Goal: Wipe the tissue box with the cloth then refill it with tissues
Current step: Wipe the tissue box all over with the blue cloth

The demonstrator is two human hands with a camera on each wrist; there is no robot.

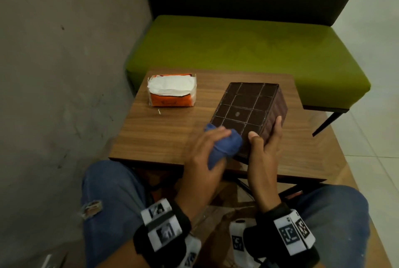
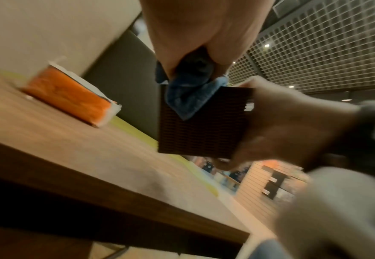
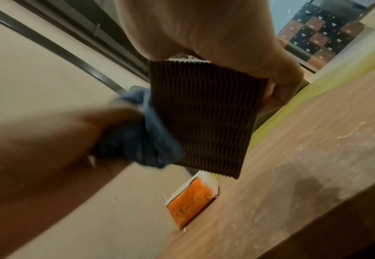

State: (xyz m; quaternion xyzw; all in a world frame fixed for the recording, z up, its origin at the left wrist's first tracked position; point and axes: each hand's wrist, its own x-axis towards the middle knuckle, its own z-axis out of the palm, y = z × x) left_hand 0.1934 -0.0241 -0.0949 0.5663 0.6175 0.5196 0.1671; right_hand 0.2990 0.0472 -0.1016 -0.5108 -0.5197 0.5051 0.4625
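Observation:
A dark brown tissue box (image 1: 248,112) with a grid pattern is held tilted above the wooden table (image 1: 164,136). My right hand (image 1: 265,142) grips its near right corner, thumb on the top face and fingers on the side. My left hand (image 1: 207,149) clutches a bunched blue cloth (image 1: 224,144) and presses it against the box's near left edge. In the left wrist view the cloth (image 2: 188,94) lies on the ribbed box side (image 2: 204,129). The right wrist view shows the box (image 3: 204,115) and the cloth (image 3: 142,138). An opened orange tissue pack (image 1: 171,90) lies at the table's far left.
A green bench seat (image 1: 248,45) with a dark backrest stands behind the table. A grey wall (image 1: 64,51) runs along the left. My knees in blue jeans sit under the table's near edge. Tiled floor lies to the right.

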